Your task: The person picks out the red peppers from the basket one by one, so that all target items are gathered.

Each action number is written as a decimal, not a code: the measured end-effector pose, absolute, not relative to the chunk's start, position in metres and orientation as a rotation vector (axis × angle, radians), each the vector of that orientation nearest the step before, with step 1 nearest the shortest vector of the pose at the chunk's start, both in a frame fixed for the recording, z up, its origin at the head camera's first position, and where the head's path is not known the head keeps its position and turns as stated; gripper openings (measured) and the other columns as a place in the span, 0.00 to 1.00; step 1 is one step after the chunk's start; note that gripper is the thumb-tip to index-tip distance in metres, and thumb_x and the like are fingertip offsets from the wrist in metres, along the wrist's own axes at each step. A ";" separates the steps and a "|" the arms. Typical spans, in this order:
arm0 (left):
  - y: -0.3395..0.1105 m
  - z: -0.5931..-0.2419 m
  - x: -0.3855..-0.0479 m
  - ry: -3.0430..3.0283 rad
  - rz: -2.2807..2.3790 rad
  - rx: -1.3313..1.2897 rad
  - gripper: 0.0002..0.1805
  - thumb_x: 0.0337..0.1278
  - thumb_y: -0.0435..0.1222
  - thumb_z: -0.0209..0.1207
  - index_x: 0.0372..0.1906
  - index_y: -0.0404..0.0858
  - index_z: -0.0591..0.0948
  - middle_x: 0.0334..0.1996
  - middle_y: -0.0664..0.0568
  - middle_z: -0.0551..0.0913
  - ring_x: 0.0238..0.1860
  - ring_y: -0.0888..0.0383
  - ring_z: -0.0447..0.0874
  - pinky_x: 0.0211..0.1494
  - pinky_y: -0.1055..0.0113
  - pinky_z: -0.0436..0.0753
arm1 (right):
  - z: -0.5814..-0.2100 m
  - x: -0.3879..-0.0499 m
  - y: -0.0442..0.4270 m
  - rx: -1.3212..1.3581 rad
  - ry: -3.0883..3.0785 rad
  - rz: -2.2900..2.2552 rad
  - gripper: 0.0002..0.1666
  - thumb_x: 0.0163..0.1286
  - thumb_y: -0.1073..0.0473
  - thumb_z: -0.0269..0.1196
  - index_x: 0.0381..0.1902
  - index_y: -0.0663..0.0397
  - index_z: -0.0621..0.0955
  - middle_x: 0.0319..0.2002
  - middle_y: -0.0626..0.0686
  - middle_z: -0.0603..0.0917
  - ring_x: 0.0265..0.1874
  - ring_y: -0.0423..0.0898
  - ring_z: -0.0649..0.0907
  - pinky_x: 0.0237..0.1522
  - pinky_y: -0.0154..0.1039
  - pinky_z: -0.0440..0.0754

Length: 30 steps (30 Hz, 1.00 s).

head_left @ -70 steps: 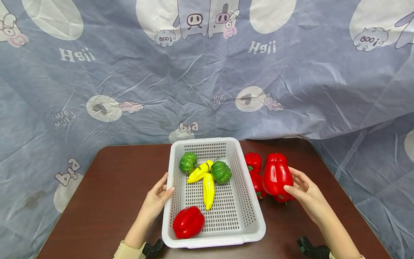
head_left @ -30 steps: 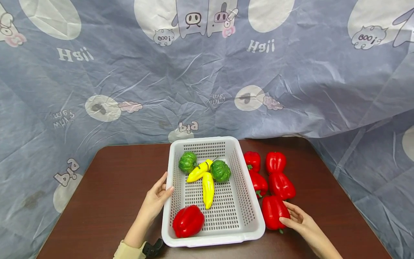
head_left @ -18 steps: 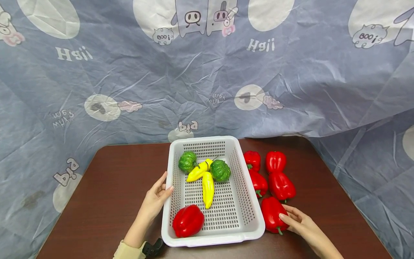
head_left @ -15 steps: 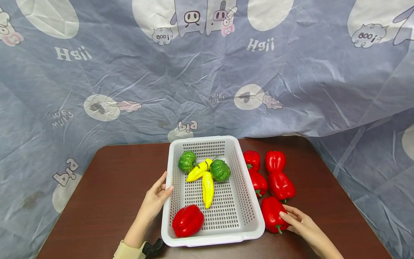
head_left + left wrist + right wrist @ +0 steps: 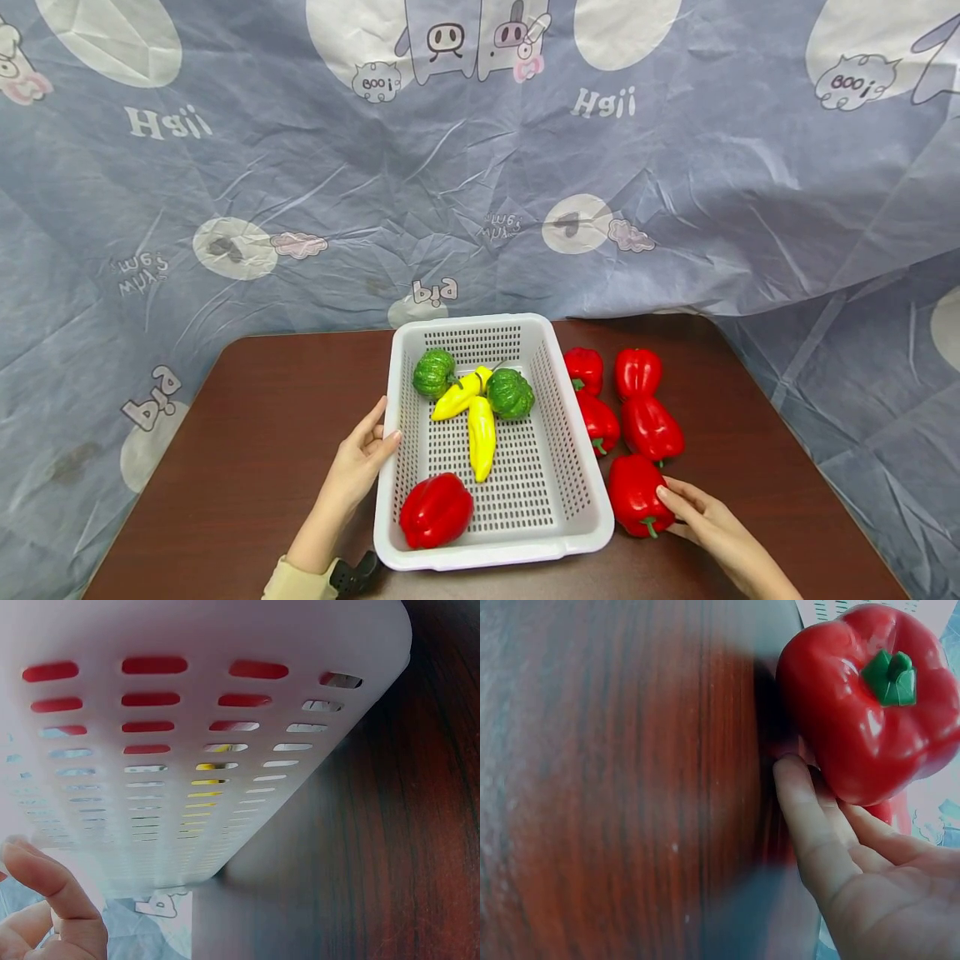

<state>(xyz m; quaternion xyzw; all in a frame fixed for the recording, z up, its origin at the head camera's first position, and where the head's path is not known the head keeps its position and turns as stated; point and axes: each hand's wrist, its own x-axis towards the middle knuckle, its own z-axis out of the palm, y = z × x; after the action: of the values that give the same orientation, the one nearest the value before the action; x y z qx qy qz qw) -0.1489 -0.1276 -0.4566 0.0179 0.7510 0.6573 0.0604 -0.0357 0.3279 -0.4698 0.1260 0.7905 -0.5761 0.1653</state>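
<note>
A light-grey perforated plastic basket stands on the table, holding a red bell pepper, two yellow peppers and two green ribbed vegetables like small pumpkins. My left hand grips its left rim, thumb on top and fingers against the outside. Right of the basket, my right hand holds another red bell pepper by its right side, thumb on its upper face. In the right wrist view the green stem faces the camera, and some fingertips are hidden behind the pepper.
Several more red bell peppers lie on the brown table right of the basket, behind the held one. One red pepper lies close to the basket's right wall. A blue-grey printed cloth hangs behind the table.
My right hand has brought a red bell pepper from above the others down toward the near side, by the basket; just now the pepper has turned and shifted slightly right. My left hand stays put.
</note>
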 end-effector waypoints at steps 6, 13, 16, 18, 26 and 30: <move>-0.128 -0.457 -0.149 2.277 1.985 0.052 0.37 0.64 0.33 0.62 0.76 0.42 0.61 0.41 0.45 0.80 0.36 0.64 0.82 0.40 0.72 0.83 | -0.468 -0.034 0.332 0.385 2.313 -1.585 0.40 0.79 0.47 0.47 0.71 0.77 0.56 0.68 0.73 0.65 0.48 0.34 0.80 0.49 0.36 0.82; -0.128 -0.456 -0.148 2.283 1.977 0.041 0.37 0.64 0.32 0.61 0.76 0.43 0.61 0.41 0.46 0.80 0.38 0.62 0.82 0.41 0.72 0.83 | -0.463 -0.035 0.335 0.418 2.426 -1.420 0.42 0.78 0.42 0.48 0.72 0.73 0.59 0.66 0.68 0.70 0.57 0.48 0.77 0.54 0.43 0.77; -0.128 -0.456 -0.148 2.274 1.983 0.045 0.37 0.64 0.32 0.61 0.76 0.43 0.61 0.42 0.45 0.80 0.38 0.62 0.82 0.41 0.72 0.83 | -0.462 -0.036 0.335 0.436 2.453 -1.373 0.43 0.77 0.40 0.48 0.72 0.71 0.60 0.67 0.67 0.70 0.64 0.57 0.72 0.59 0.52 0.74; -0.128 -0.456 -0.148 2.268 1.985 0.047 0.37 0.64 0.33 0.61 0.76 0.43 0.61 0.43 0.43 0.80 0.38 0.63 0.82 0.41 0.72 0.83 | -0.462 -0.035 0.336 0.442 2.466 -1.369 0.43 0.77 0.40 0.49 0.72 0.70 0.60 0.67 0.67 0.70 0.64 0.55 0.72 0.59 0.53 0.73; -0.128 -0.457 -0.149 2.274 1.978 0.052 0.38 0.64 0.33 0.61 0.76 0.42 0.60 0.42 0.45 0.80 0.38 0.63 0.82 0.40 0.72 0.83 | -0.459 -0.034 0.343 0.466 2.492 -1.340 0.43 0.76 0.38 0.49 0.74 0.64 0.60 0.70 0.67 0.67 0.57 0.39 0.74 0.54 0.42 0.75; -0.128 -0.456 -0.149 2.269 1.984 0.054 0.37 0.65 0.33 0.61 0.76 0.42 0.60 0.41 0.45 0.79 0.38 0.62 0.82 0.40 0.72 0.83 | -0.453 -0.035 0.347 0.472 2.495 -1.368 0.43 0.76 0.37 0.49 0.75 0.62 0.60 0.72 0.64 0.65 0.57 0.35 0.76 0.52 0.37 0.77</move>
<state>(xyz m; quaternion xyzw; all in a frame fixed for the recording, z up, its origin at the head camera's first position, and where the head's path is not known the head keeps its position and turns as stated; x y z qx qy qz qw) -0.1487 -0.1279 -0.4561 0.0179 0.7513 0.6567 0.0635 -0.0353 0.3466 -0.4534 0.1623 0.8579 -0.4702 0.1284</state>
